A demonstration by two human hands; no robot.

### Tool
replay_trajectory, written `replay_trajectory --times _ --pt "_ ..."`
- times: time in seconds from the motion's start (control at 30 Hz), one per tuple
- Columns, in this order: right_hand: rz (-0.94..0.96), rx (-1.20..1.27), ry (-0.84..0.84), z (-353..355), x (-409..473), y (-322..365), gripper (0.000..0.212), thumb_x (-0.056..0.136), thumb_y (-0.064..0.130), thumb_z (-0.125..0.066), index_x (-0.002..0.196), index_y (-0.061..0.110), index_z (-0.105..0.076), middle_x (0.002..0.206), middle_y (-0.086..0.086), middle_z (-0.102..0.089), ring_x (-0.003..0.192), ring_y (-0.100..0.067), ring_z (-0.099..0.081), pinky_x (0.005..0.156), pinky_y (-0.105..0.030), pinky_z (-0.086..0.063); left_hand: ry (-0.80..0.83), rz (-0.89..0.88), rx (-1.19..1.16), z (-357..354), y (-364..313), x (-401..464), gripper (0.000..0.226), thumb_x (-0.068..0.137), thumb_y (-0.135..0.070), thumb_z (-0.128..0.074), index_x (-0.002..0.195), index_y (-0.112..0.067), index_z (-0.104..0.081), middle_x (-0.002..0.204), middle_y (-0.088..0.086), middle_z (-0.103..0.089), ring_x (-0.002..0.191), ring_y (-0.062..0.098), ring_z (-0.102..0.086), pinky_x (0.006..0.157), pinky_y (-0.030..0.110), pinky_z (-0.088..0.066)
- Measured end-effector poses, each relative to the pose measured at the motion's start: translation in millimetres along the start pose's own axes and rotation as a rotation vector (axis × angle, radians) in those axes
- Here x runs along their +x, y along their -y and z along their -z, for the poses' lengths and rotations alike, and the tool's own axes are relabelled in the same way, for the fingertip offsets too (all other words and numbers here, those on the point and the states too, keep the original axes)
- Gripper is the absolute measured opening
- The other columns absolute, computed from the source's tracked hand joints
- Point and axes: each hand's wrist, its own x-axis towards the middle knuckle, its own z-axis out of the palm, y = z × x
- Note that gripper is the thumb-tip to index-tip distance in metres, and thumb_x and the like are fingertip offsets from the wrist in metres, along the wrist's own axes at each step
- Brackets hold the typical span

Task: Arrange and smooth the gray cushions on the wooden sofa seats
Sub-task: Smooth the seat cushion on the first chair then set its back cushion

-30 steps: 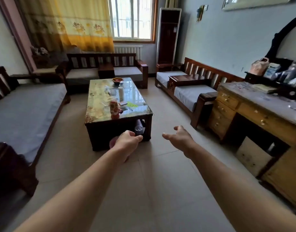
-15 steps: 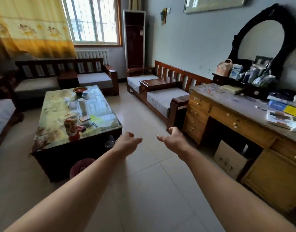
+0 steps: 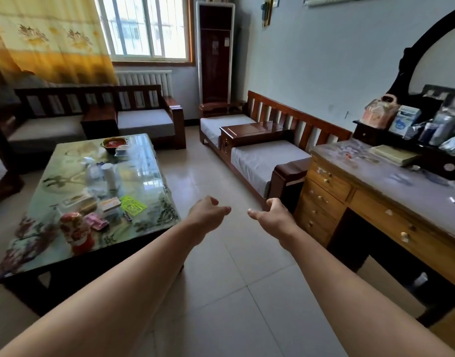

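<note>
Both arms reach forward over the tiled floor, and neither hand has anything in it: the left hand [image 3: 207,212] is loosely curled with an empty, narrow grip, and the right hand [image 3: 274,215] is half open, fingers bent, also empty. The nearest gray cushion [image 3: 263,161] lies on the wooden sofa [image 3: 298,119] against the right wall, just past the right hand and beside the desk [image 3: 375,191], a worktop crowded with boxes and bags. A second cushion [image 3: 222,126] sits beyond the sofa's middle armrest box [image 3: 249,132], and two more cushions lie on the sofa under the window [image 3: 144,27]. The step in hand looks like the approach to the near cushion. To do it well, step in close to that sofa so both palms can land flat on the cushion, open the fingers wide, and sweep from the backrest toward the front edge. Square the cushion against the armrests first, then smooth, keeping the right elbow away from the desk corner.
</note>
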Motion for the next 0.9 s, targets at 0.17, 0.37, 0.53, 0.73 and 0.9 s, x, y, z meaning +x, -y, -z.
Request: replay_trajectory --times 0.17,0.37,0.53,0.73,0.9 --pt "-0.013 -0.02 -0.041 -15.6 131.2 34.6 0.076 0.087 0.04 -0.065 0.146 0.011 -0.029 0.149 -0.01 -0.033 0.134 -0.026 -0.038 0.106 -0.036 -0.038 0.054 -0.027 0.001 8.6 -24.8 145.8 0.051 0.09 -0.034 -0.062 0.132 -0.006 -0.049 0.125 0.012 -0.057 0.11 0.027 -0.057 0.097 0.04 -0.048" --pt "-0.054 -0.043 -0.063 -20.5 280.7 79.1 0.073 0.086 0.042 -0.065 0.144 0.011 -0.031 0.147 -0.01 -0.033 0.13 -0.025 -0.041 0.099 -0.031 -0.04 0.125 -0.003 0.043 13.9 -67.4 305.7 0.045 0.09 -0.034 -0.06 0.124 -0.004 -0.055 0.122 0.015 -0.06 0.113 0.03 -0.057 0.099 0.046 -0.044" --pt "-0.093 -0.028 -0.083 -15.5 400.0 98.1 0.074 0.086 0.043 -0.065 0.144 0.013 -0.03 0.145 -0.011 -0.035 0.128 -0.026 -0.042 0.097 -0.032 -0.042 0.15 -0.008 0.031 4.4 -100.6 426.4 0.036 0.092 -0.032 -0.058 0.119 -0.009 -0.055 0.117 0.011 -0.06 0.109 0.025 -0.057 0.084 0.035 -0.047" --pt "-0.077 -0.021 -0.076 -9.7 566.5 109.4 0.075 0.088 0.04 -0.064 0.145 0.011 -0.028 0.146 -0.014 -0.033 0.128 -0.028 -0.043 0.097 -0.031 -0.039 0.171 -0.004 0.011 -21.8 -138.6 578.3 0.03 0.094 -0.027 -0.058 0.069 -0.023 -0.042 0.09 0.008 -0.055 0.089 0.022 -0.055 0.063 0.027 -0.036" --pt "-0.128 0.007 -0.068 6.3 717.2 130.8 0.074 0.088 0.039 -0.063 0.146 0.01 -0.026 0.147 -0.014 -0.033 0.13 -0.028 -0.041 0.098 -0.031 -0.038 0.18 0.024 0.042 -36.5 -177.3 716.5 0.032 0.093 -0.022 -0.059 0.067 -0.021 -0.041 0.085 0.009 -0.051 0.084 0.022 -0.05 0.068 0.03 -0.038"
